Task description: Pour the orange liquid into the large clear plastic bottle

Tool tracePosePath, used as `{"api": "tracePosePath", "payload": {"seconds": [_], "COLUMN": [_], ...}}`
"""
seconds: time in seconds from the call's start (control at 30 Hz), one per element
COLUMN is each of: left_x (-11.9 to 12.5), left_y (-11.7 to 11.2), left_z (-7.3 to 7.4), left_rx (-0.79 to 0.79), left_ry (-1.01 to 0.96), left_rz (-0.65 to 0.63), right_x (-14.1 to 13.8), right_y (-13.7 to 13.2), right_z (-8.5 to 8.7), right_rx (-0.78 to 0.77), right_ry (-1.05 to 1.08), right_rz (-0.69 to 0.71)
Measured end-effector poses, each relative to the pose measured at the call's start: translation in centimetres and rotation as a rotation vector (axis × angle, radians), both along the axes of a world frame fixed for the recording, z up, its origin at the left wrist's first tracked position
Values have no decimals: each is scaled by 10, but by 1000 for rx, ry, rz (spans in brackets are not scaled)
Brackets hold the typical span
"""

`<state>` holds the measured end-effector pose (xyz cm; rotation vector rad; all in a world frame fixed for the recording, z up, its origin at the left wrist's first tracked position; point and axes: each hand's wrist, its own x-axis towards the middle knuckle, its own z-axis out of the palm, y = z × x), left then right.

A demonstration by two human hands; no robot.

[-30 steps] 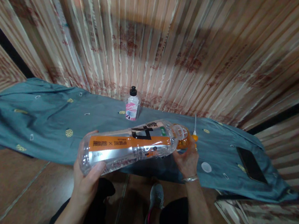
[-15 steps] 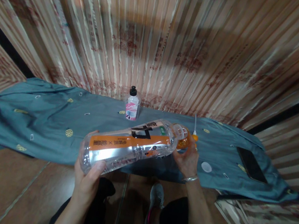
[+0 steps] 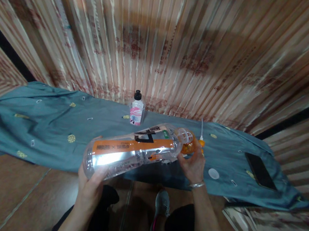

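my left grip [image 3: 90, 184] wraps an orange-labelled clear plastic bottle [image 3: 133, 148] near its base | right grip [image 3: 194, 165] closed on translucent orange container [image 3: 188, 148] | bottle likely light, slick, dentable: cradle base

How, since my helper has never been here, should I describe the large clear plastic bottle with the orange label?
Start at the long blue-green cloth with yellow patterns, then find the left hand at its near edge. The large clear plastic bottle slants from that hand; unlike the small, upright, black-capped plastic bottle behind it, it bears a broad orange band.
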<state>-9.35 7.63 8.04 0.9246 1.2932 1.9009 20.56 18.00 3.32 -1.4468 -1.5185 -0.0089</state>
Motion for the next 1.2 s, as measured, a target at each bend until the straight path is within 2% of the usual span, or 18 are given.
{"api": "tracePosePath", "payload": {"seconds": [0.17, 0.37, 0.5, 0.8, 1.2], "left_x": [-1, 8, 12, 13, 12], "left_y": [2, 3, 4, 3, 2], "left_z": [-3, 8, 13, 14, 9], "left_rx": [2, 14, 24, 31, 31], "left_ry": [-115, -148, -150, -157, -163], "left_rz": [-62, -112, -108, -99, -80], "right_x": [-2, -6, -6, -6, -8], "right_y": [0, 0, 0, -1, 0], "right_z": [4, 5, 3, 5, 2], "right_rx": [-5, -21, -6, -25, -39], "right_ry": [16, 29, 36, 31, 35], "right_rz": [19, -34, -48, -48, -56]}}
